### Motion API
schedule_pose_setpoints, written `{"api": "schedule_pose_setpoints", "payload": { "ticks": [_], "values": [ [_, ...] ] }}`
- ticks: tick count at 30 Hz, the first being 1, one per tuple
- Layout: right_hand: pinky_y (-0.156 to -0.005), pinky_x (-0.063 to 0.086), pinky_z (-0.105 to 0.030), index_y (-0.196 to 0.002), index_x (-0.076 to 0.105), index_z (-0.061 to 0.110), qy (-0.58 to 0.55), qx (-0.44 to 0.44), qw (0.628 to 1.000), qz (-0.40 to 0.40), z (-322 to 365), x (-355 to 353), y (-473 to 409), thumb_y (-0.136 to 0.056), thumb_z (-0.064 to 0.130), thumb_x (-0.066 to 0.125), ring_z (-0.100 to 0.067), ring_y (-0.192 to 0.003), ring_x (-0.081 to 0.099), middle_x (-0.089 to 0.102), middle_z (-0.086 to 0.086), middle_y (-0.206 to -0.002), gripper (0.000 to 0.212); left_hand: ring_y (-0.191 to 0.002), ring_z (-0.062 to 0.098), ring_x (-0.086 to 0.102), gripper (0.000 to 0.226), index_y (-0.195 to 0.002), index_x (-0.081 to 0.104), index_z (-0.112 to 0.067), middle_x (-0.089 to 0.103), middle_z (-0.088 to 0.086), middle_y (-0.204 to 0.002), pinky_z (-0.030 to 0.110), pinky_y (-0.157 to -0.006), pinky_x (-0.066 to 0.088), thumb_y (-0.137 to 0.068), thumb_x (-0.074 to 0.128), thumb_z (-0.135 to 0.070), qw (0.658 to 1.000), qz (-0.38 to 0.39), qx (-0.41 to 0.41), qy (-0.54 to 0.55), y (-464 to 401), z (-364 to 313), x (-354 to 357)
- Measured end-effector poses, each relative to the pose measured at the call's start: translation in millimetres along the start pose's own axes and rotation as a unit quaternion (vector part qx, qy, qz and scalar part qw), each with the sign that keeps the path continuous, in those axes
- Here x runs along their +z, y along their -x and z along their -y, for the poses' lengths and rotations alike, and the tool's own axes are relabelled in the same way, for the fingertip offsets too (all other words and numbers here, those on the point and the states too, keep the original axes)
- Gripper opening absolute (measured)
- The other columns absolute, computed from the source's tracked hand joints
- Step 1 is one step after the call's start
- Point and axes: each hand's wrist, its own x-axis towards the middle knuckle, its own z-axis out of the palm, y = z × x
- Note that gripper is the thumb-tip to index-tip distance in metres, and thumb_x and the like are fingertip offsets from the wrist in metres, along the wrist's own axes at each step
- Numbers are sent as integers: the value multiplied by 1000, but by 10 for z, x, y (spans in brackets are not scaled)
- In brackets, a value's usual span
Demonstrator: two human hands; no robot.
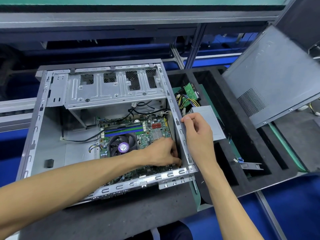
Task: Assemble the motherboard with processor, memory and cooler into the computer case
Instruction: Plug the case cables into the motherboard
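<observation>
Motherboard [138, 134]: lies flat inside open computer case [41, 118], cooler fan [121, 144] and memory sticks [123, 131] fitted. Left hand [161, 153]: inside case at board's right edge, fingers curled; whether it holds anything cannot be told. Right hand [197, 130]: pinches case's right wall rim.

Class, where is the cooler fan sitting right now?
In the head view, the cooler fan sits on the motherboard inside the case, just below the memory slots, left of the left hand.

One case [52, 129] lying open, holding one motherboard [155, 129]; one cooler fan [122, 144] sitting on it. Four memory slots [121, 131] showing. Two hands working: left [162, 153], right [197, 130]. One side panel [270, 75] leaning.
</observation>
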Motion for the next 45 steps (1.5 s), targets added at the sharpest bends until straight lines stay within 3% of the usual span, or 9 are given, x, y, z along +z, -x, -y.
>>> {"api": "schedule_pose_setpoints", "payload": {
  "ticks": [8,17,22,27,30,34,40,45],
  "values": [
    [-52,34,-14,-86,63,27,0,-3,1000,0,-9,-1,-5,-102,22,50,-3,-54,40,51,15,-63,21,-56,10,57,33,-63,52,-22,62,-2,-68,22,-47,43,-82,75,-36,996,-37,30,-74,47,2,37],
    [-51,34,-13,-86,63,26,-3,-4,1000,4,-7,-3,-3,-102,21,50,-1,-53,41,52,16,-62,21,-53,7,52,36,-59,46,-25,53,-8,-63,19,-48,37,-78,72,-41,992,-54,33,-112,37,-21,48],
    [-52,35,-14,-86,63,25,-5,-5,1000,4,0,-1,-7,-102,20,51,-1,-55,42,54,14,-64,20,-60,18,52,35,-62,42,-25,49,-7,-68,26,-59,43,-78,70,-39,983,-67,59,-159,78,-79,46],
    [-53,35,-13,-85,63,25,-7,-3,1000,4,4,-1,-2,-102,20,51,-2,-55,43,53,17,-63,21,-63,19,44,35,-64,43,-20,40,-7,-69,29,-62,37,-80,69,-37,977,-95,83,-170,121,-95,79],
    [-53,35,-14,-86,63,26,-6,-3,1000,5,5,-3,-3,-102,20,50,-2,-55,42,53,17,-62,22,-64,20,44,34,-68,47,-18,43,-5,-74,29,-62,40,-82,68,-40,976,-98,86,-175,130,-93,90],
    [-53,35,-13,-86,63,26,-8,-3,1000,4,3,-1,-3,-102,21,51,-2,-55,42,54,15,-63,21,-58,19,44,33,-62,44,-23,38,-10,-65,30,-62,49,-80,69,-36,977,-96,97,-166,137,-98,76],
    [-53,35,-14,-86,63,25,-9,-5,1000,8,-12,-2,-6,-102,21,51,-2,-55,43,53,16,-63,20,-52,15,41,35,-59,41,-25,32,-16,-60,25,-59,35,-77,70,-35,977,-107,75,-167,121,-80,125],
    [-54,36,-14,-86,62,27,-6,-10,1000,10,-20,-6,-11,-102,23,51,-2,-56,43,54,14,-65,20,-51,-2,40,36,-59,44,-26,46,-15,-57,26,-55,33,-72,74,-40,988,-111,-17,-109,49,-52,178]
  ]
}}
